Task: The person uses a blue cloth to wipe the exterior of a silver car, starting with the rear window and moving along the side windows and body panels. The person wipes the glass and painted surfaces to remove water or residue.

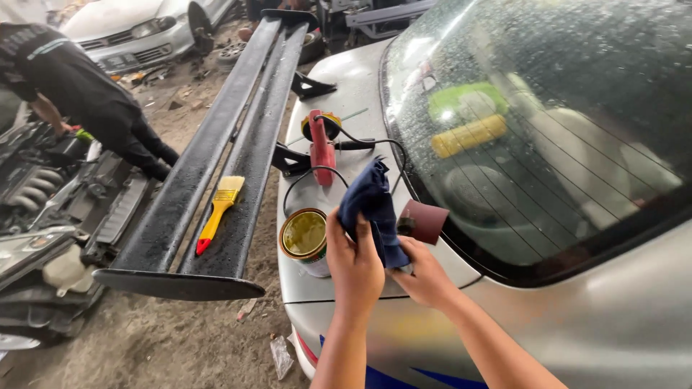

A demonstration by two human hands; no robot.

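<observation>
Two bare hands meet over the boot lid of a silver car (pixel 360 86), both closed on the same dark blue cloth (pixel 371 205). The left hand (pixel 355 263) grips the lower left part of the cloth, thumb and fingers curled round the fabric, while the right hand (pixel 425 277) pinches its lower right edge from below; the cloth stands up between them in a loose bunch, lifted off the paint. A folded piece of dark reddish-brown sandpaper (pixel 425 220) sits just beside the cloth on its right, above the right hand; whether that hand also holds it cannot be told. Just left of the left hand stands an open round metal tin (pixel 304 236) with a yellowish-green inside, resting on the boot lid. Beyond the cloth lies a red power polisher (pixel 321 148) with a black cord looping across the lid. The wet rear window (pixel 548 108) rises on the right, beaded with drops. A long black rear wing (pixel 216 166) runs along the boot's left side, and a yellow-handled paintbrush with a red tip (pixel 218 210) lies on it. At far left a person in dark clothes (pixel 79 86) bends over another car's engine bay.
</observation>
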